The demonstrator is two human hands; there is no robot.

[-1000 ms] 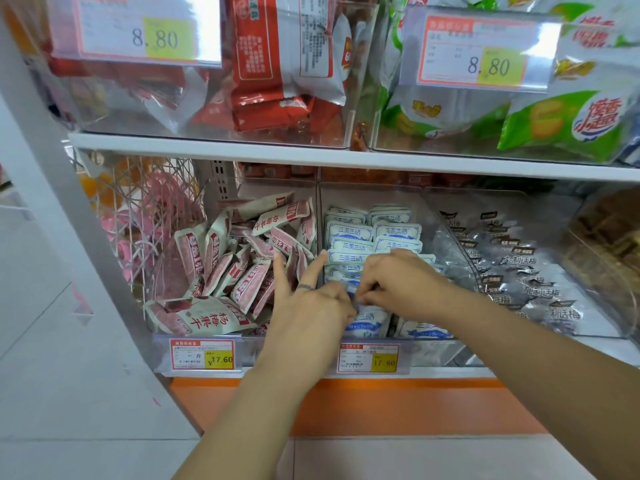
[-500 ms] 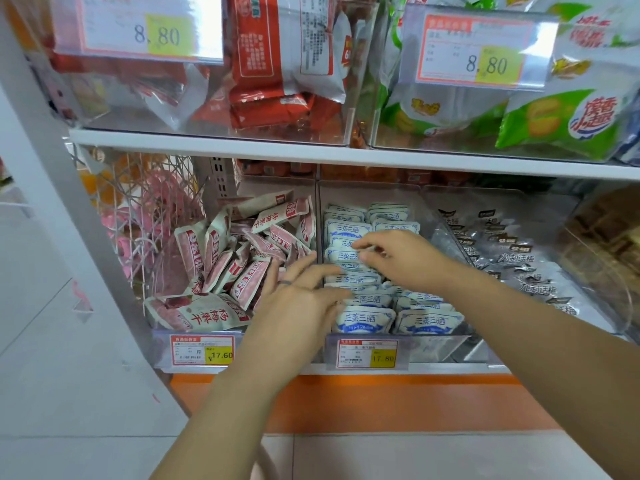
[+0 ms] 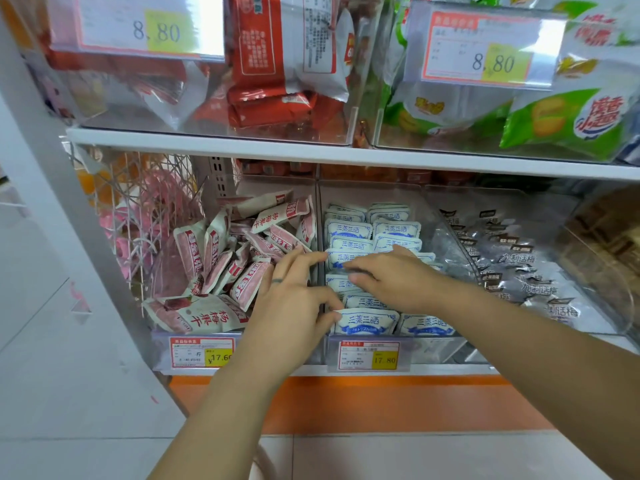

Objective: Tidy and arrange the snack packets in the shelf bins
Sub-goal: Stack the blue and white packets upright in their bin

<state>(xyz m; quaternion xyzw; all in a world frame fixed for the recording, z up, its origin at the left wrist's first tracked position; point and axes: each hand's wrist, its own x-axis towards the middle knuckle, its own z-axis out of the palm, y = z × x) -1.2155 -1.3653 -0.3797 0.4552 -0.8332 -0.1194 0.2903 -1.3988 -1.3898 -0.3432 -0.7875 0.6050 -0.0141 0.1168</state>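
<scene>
Blue-and-white snack packets (image 3: 394, 230) lie in two rows inside the middle clear bin (image 3: 446, 346) on the lower shelf. My right hand (image 3: 391, 278) lies across the middle rows, fingers pointing left and resting on the packets; the fingertips are blurred. My left hand (image 3: 294, 299) hovers over the divider to the left bin, fingers spread, with its thumb touching the front blue-and-white packet (image 3: 367, 322). Pink-and-white packets (image 3: 214, 244) sit jumbled in the left bin.
Silver-and-black packets (image 3: 519, 258) fill the right bin. Price tags (image 3: 369, 356) hang on the bin fronts. The upper shelf board (image 3: 311, 150) carries bins of red and green bags close overhead. A wire basket (image 3: 138, 209) stands at the left.
A second ago both hands met at the front row. My right hand has moved back over the middle rows, uncovering the front packets. My left hand spread its fingers by the divider.
</scene>
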